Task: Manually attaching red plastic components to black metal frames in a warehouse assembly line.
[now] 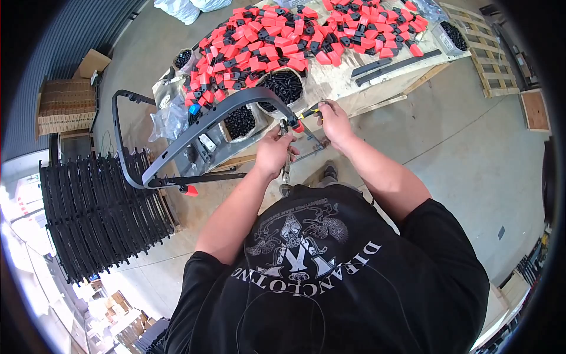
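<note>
Two hands work a stiff, probably light black curved frame (194,127): left hand (272,152) pinching its near end, right hand (335,121) gripping a screwdriver (311,110).

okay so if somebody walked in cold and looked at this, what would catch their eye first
Probably the big heap of red and black plastic parts covering the wooden table at the top. Next, the curved dark grey frame at centre left, where the left hand and right hand meet at its end, the right holding a yellow-handled tool.
</note>
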`<control>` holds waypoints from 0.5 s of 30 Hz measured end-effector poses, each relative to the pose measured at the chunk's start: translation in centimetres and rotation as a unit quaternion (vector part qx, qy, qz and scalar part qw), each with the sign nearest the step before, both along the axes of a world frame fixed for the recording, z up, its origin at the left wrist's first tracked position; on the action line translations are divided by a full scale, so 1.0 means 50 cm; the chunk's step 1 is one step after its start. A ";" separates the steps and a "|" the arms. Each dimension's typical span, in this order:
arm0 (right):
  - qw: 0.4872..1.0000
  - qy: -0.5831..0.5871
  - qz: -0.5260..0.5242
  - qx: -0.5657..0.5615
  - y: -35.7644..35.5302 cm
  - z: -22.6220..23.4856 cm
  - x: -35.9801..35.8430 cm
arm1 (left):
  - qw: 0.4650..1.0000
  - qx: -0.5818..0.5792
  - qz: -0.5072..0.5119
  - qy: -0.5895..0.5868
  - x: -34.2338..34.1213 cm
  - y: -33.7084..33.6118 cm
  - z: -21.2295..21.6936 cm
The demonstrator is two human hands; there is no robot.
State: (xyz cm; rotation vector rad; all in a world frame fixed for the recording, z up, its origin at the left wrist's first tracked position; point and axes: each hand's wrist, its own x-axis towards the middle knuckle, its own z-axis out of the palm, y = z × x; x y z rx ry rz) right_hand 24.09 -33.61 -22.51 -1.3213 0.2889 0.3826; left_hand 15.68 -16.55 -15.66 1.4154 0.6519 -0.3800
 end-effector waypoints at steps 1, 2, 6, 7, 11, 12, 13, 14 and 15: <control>1.000 0.016 0.011 0.010 0.002 -0.001 0.002 | 0.999 -0.042 0.007 0.011 0.001 0.001 0.003; 1.000 0.017 0.012 0.011 0.002 -0.006 0.004 | 0.999 -0.041 0.008 0.011 0.002 0.001 0.005; 0.999 0.025 0.028 0.018 0.015 0.000 -0.002 | 0.997 -0.068 -0.026 0.002 0.008 -0.005 0.023; 0.999 0.012 0.030 -0.008 0.016 0.005 -0.007 | 0.997 -0.079 -0.024 -0.002 0.008 -0.006 0.029; 0.994 0.092 -0.022 0.047 0.010 -0.035 0.008 | 0.995 -0.093 -0.037 0.026 0.025 0.007 0.044; 0.995 0.090 -0.021 0.047 0.012 -0.042 0.009 | 0.994 -0.099 -0.032 0.023 0.026 0.002 0.049; 0.995 0.088 -0.008 0.044 0.016 -0.042 0.005 | 0.994 -0.104 -0.026 0.022 0.026 -0.001 0.054; 0.995 0.086 0.004 0.042 0.019 -0.043 0.004 | 0.994 -0.104 -0.026 0.022 0.027 0.001 0.052; 0.995 0.087 0.004 0.043 0.021 -0.044 0.006 | 0.994 -0.108 -0.022 0.023 0.028 0.007 0.049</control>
